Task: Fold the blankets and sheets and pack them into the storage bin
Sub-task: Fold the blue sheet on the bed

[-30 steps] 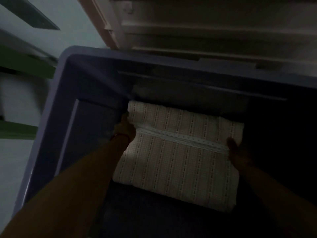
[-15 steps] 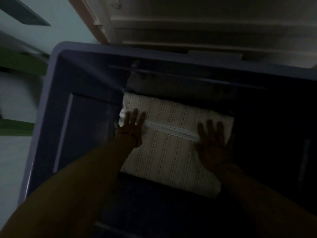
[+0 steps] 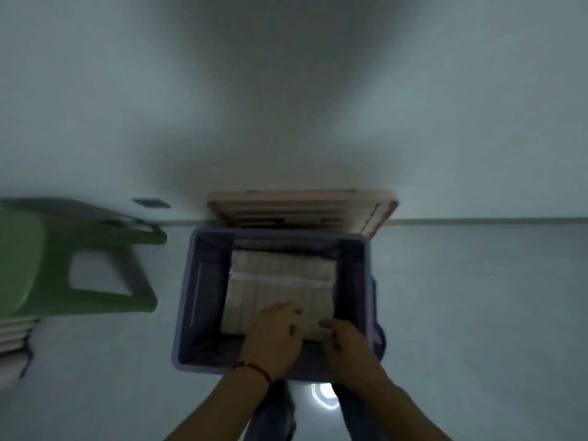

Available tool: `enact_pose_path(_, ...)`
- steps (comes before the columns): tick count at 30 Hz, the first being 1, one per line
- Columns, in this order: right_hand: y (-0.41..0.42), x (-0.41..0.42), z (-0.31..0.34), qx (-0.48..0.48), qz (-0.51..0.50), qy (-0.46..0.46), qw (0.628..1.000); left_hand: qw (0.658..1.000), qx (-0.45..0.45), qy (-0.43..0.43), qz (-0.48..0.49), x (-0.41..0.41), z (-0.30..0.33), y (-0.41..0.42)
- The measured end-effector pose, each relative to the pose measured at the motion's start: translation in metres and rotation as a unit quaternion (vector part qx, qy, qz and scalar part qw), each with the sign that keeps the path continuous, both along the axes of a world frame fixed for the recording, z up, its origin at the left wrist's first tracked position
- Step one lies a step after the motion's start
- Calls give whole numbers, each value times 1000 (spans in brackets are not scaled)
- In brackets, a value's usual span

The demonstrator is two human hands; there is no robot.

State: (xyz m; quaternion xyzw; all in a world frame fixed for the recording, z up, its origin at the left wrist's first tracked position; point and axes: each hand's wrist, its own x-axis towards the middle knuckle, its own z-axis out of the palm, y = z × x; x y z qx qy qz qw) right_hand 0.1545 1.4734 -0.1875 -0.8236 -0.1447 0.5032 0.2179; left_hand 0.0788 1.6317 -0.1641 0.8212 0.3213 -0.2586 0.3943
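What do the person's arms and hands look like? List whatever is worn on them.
Both forearms are bare, with no sleeves in view. The left hand has a thin red thread bracelet at the wrist. The right hand shows no gloves, rings or watch.

dim, soft blur – glare spot on floor (image 3: 324, 394), wide-angle warp
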Motion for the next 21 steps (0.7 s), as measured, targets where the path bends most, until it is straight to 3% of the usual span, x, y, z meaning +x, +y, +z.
enact_pose_path(5,-53,-5,199,70,-241,-138,958,984,18,-159,-73,38,177,-56)
enact_pose_path(10,-137,-26,321,117,-374,-250,885,939,-63,-286,-179,74,286,-148)
enact_pose_path(14,-237,-63,368,92,-521,-300,794,878,-112,-306,-350,83,350,-234)
enact_pose_path(17,-315,-102,384,108,-647,-295,694,821,-127,-305,-465,76,383,-314)
enact_pose_path(21,-392,-130,387,138,-728,-304,599,756,-131,-308,-562,73,403,-419)
